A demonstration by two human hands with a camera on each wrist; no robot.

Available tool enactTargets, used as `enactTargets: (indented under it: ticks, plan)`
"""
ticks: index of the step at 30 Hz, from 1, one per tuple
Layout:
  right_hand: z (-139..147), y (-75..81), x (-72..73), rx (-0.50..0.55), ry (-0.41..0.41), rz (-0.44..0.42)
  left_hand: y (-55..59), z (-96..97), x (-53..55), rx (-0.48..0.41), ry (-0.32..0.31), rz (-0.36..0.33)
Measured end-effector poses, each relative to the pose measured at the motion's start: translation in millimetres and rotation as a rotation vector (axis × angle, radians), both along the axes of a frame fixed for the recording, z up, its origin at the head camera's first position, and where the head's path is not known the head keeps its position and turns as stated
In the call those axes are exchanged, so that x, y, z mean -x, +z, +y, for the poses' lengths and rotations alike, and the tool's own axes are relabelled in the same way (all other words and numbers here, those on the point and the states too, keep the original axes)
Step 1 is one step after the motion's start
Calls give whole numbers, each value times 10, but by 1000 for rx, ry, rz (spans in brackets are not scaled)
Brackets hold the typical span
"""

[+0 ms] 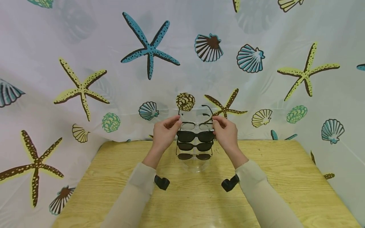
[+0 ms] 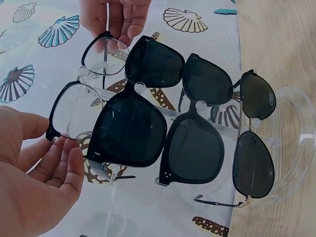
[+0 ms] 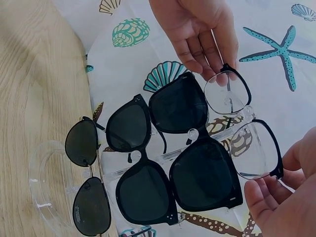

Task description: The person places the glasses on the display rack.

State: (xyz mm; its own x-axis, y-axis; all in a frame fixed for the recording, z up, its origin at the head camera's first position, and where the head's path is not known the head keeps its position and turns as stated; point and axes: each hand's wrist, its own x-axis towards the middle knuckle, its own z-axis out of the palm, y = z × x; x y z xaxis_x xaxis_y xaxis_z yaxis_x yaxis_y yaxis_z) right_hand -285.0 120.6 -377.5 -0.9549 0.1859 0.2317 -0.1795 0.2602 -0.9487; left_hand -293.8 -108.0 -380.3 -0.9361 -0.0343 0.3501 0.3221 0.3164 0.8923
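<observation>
Clear-lensed glasses (image 1: 188,123) with black upper rims are at the top of a transparent display stand (image 2: 303,118). My left hand (image 1: 166,131) pinches one outer side of them between thumb and fingertips, and my right hand (image 1: 227,131) pinches the other side. Just below sit large black sunglasses (image 1: 187,136). Under those come a second black pair (image 3: 143,192), then thin metal-framed sunglasses (image 2: 253,163) at the bottom. Each pair faces me, one above another. In both wrist views, clear round knobs show at the bridges.
The stand's curved clear base (image 1: 196,171) rests on a wood-grain table (image 1: 182,202). Close behind hangs a white curtain (image 1: 176,85) printed with starfish and shells, also running along both sides. A small black camera (image 1: 162,182) is strapped at each wrist.
</observation>
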Motion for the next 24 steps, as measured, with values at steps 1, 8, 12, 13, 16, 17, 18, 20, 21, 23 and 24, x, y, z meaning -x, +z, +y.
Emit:
enactTargets:
  ticks: [1,8,12,13,16,17,18,20,21,23,24]
  plan:
    - [-1,-2,2,-1,-2,0,1,-1,-2,1,-1,1]
    - [-4,10,-24,-15,-2,6,1,-7,-20,5,-5,6]
    - [1,15,-27,-27,5,6,-3,-4,-27,3,-5,14]
    - [2,17,-30,-30,7,5,-4,-3,-28,3,-4,15]
    - [6,20,-33,-35,8,5,-9,3,-24,2,1,18]
    - [7,22,-34,-37,6,6,-12,4,-22,3,3,19]
    - [7,25,-37,-38,5,7,-15,5,-19,3,4,19]
    - [7,31,-40,-44,0,9,-21,5,-15,5,7,22]
    - [7,33,-42,-46,-1,10,-23,6,-16,4,6,23]
    - [5,39,-47,-52,-4,8,-25,6,-20,5,5,26]
    - [4,41,-48,-59,-6,7,-26,5,-22,6,5,27]
